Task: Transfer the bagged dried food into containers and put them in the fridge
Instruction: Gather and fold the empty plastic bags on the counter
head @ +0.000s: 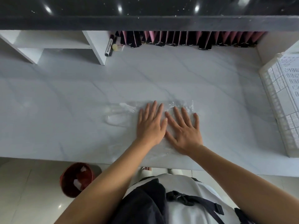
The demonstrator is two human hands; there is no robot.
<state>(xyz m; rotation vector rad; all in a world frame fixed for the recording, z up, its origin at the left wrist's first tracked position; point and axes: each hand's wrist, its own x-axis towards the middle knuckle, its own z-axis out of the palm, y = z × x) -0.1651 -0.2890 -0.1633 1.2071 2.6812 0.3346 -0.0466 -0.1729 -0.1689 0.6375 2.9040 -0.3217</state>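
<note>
A clear, empty plastic bag [123, 110] lies flat on the white marble table [64, 94], near its front edge. Its handle loops spread out to the left of my hands. My left hand [151, 125] presses flat on the bag, fingers straight and spread. Beside it, my right hand [183, 128] also lies flat on the plastic with straight fingers. The two hands nearly touch at the thumbs. No dried food and no container shows in the head view.
A white perforated basket [281, 110] with printed paper sits at the table's right edge. Dark and pink packets [194, 39] line the back under a black counter. Markers [109, 46] lean by a white shelf unit [48, 44]. A red bin [76, 179] stands on the floor, lower left.
</note>
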